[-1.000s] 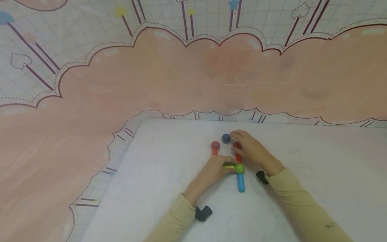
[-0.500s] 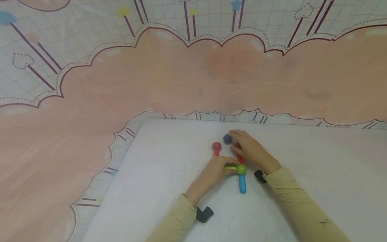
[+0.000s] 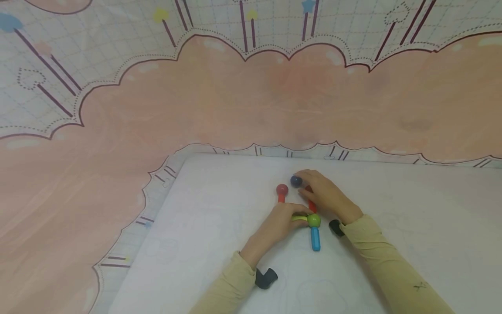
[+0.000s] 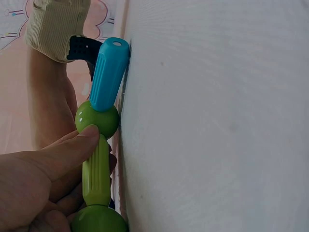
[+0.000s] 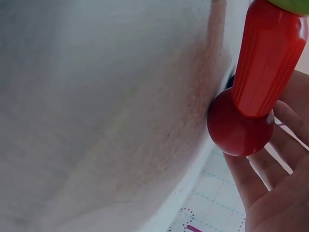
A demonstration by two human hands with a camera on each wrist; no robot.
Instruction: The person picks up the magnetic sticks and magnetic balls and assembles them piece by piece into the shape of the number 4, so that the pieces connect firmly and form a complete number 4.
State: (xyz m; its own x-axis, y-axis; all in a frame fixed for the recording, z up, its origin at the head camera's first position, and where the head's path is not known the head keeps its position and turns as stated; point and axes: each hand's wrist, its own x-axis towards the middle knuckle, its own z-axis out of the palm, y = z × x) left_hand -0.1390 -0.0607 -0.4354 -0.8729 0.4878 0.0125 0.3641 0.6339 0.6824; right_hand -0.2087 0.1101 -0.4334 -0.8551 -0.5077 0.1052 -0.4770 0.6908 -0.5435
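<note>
My left hand (image 3: 279,220) pinches a yellow-green ribbed stick (image 4: 96,174) between thumb and fingers. Green balls (image 4: 98,117) sit at both ends of that stick. A blue stick (image 3: 315,238) joins the right-hand green ball on its near side, and a red stick (image 5: 268,63) on its far side, ending in a red ball (image 5: 240,124). My right hand (image 3: 327,194) reaches past this red ball, its fingertips at a dark blue ball (image 3: 296,181); I see no firm grip. In the right wrist view, its fingers extend behind the red ball, and the blue ball is hidden.
Another red ball (image 3: 282,189) with a red stick stands just beyond the left hand. A white tabletop (image 3: 196,218) lies beneath everything, with a cloud-patterned cloth (image 3: 235,100) behind and to its left. Dark wrist bands (image 3: 266,278) show at both sleeves.
The right fingertips have moved slightly left, over the edge of the blue ball. The left hand keeps its hold on the yellow-green stick. The whole head view has shifted slightly.
</note>
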